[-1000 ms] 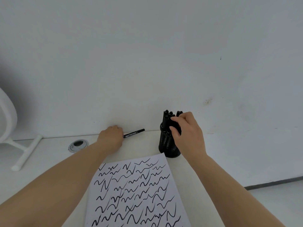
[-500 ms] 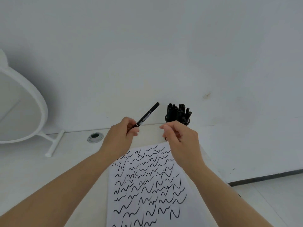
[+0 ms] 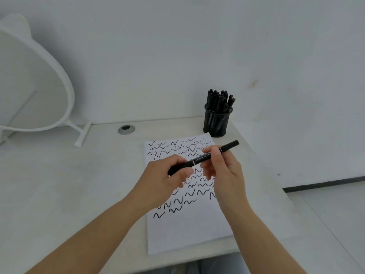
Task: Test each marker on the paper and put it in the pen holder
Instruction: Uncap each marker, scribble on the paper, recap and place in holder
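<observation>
Black marker (image 3: 205, 156) held level above the paper (image 3: 189, 228) by both hands – left hand (image 3: 167, 180) gripping the near end, right hand (image 3: 223, 171) pinching the barrel toward the far end, cap still on. Paper lies flat on the white desk (image 3: 69, 184), covered in black squiggles. Pen holder (image 3: 217, 123) – upright just beyond the paper's far corner, full of black markers

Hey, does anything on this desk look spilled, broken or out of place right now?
Nothing stands out. The pen holder stands upright, the paper lies flat, and both hands, left hand and right hand, hold one capped marker.
</observation>
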{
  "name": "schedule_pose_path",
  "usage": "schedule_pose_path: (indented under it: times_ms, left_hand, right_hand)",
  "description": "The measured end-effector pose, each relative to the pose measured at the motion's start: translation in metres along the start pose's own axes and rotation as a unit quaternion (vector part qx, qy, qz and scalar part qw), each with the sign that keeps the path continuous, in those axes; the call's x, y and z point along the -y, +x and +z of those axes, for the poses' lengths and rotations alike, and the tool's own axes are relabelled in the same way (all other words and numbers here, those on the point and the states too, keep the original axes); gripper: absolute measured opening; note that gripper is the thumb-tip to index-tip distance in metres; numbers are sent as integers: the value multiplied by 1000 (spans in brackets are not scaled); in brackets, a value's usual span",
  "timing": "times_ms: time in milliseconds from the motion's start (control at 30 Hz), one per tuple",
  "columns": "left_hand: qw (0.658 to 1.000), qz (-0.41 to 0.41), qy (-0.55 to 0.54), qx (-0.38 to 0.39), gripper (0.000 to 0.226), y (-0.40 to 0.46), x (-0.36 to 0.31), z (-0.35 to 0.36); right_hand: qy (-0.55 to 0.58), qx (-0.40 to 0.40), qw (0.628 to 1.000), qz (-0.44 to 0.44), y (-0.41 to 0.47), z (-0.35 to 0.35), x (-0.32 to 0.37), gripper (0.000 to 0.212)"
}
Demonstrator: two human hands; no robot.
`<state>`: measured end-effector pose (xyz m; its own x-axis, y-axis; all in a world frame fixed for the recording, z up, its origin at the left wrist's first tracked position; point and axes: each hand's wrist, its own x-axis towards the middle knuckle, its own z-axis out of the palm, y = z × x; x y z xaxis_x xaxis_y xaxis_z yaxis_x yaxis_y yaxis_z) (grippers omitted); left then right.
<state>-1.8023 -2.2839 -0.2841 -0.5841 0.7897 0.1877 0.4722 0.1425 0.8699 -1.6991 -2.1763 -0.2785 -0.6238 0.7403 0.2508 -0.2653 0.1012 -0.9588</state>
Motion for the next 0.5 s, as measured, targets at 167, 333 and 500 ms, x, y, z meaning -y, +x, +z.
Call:
schedule_pose_path:
  times_ms: [167,333,500]
  left_hand:
    - [993,-30,-79,87,27,-26,6,9]
    - [995,17,12,96,23,-42,9,17]
    - [987,47,143,55,22,-54,11,30]
  right_hand:
    - [-2,92,996,0,-23,-3,-8,28]
    - [-57,142,988,17,-36,-7,-13,35]
    - [-85,85,992,26,-43,-12,-25,36]
